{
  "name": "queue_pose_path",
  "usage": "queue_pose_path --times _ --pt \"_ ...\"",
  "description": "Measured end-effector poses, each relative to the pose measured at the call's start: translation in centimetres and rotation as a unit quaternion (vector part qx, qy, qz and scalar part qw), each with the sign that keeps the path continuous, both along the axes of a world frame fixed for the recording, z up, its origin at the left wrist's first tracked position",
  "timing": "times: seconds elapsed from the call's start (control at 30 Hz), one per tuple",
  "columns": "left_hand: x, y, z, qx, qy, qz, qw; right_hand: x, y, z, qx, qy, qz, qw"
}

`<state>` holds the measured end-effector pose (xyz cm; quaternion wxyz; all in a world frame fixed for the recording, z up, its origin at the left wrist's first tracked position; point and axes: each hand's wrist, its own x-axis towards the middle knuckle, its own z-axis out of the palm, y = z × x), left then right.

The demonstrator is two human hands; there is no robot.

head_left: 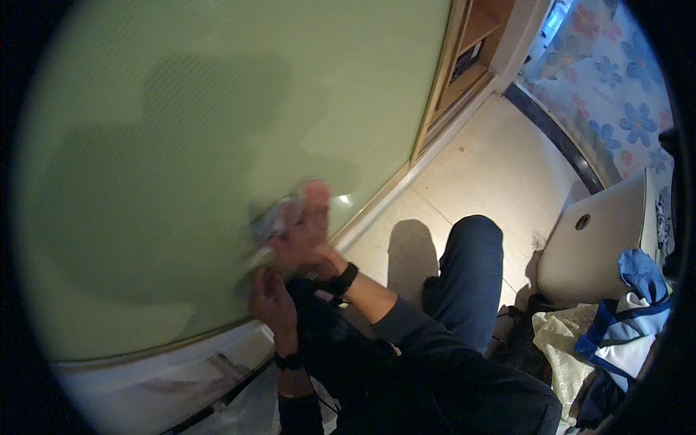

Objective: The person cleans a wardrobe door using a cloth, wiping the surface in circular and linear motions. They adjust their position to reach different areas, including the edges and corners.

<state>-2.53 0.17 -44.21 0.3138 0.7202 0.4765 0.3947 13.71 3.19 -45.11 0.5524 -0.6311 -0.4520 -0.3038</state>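
Note:
A large pale green sliding-door panel (217, 145) with a fine pattern fills the left of the head view. My right hand (301, 235), with a black band on its wrist, presses a crumpled greyish-white cloth (270, 223) against the lower part of this panel. That hand and the cloth are blurred by motion, and the palm covers part of the cloth. Just below and to the left, near the panel's bottom edge, is my left hand (275, 304). Its fingers are curled together; whatever is in them, if anything, is hidden. A dark band circles that wrist too.
Open wooden shelves (471, 43) stand past the panel's right edge. Pale floor tiles (471, 163) lie beyond my bent knee (467, 279). To the right are a white plastic stool (598, 239), heaped clothes (623, 326) and a flowered curtain (616, 87).

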Motion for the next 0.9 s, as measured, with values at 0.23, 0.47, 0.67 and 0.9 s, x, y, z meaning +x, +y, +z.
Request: queue_pose_path --times 0.23,0.47,0.67,0.9 --pt "-0.2 -1.5 2.1 0.007 0.057 -0.007 0.998 9.3 -1.4 1.5 0.072 0.207 -0.060 0.974" --pt "-0.6 -2.1 2.4 0.041 0.056 0.044 0.997 3.1 -0.7 9.2 0.100 -0.004 0.053 0.994" --pt "-0.9 -2.6 2.0 0.072 0.032 0.087 0.993 7.0 -1.3 7.1 0.007 -0.393 0.061 0.918" --pt "1.3 -4.6 2.1 0.086 -0.069 0.135 0.985 8.6 -1.8 13.6 0.007 -0.298 0.098 0.949"
